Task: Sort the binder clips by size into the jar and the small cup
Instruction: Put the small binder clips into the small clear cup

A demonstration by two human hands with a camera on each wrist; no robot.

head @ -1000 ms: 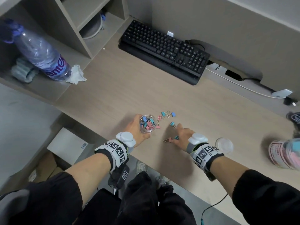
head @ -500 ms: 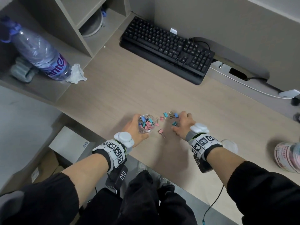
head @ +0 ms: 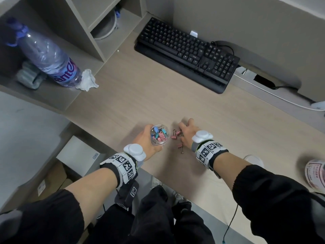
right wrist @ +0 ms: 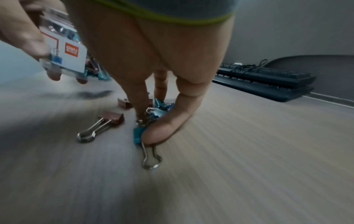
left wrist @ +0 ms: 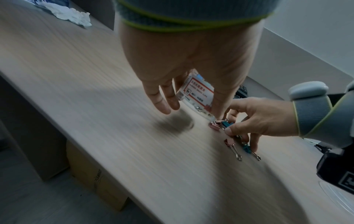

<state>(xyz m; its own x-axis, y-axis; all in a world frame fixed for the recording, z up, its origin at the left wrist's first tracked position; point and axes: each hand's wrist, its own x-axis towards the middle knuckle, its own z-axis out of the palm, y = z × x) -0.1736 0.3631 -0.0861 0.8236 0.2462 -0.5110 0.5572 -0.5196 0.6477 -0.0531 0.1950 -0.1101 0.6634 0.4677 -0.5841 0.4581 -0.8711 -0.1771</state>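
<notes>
Since a second ago the right hand (head: 187, 132) has crossed from the near clips to the cluster beside the clear cup (head: 159, 135) — fingers now pinching a blue binder clip (right wrist: 138, 134) against the desk (head: 228, 134). Best to lift cleanly, clearing the pink clip (right wrist: 113, 118) alongside. Left hand (head: 144, 140) grips the cup, just left.

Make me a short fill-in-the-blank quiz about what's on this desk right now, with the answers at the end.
1. The left hand holds a clear container filled with binder ____.
2. The right hand gathers loose clips on the ____.
3. The pink clip lying apart from the right hand's fingers has ____ wire handles.
4. Behind the hands lies a black ____.

Answers: clips; desk; silver; keyboard
</notes>
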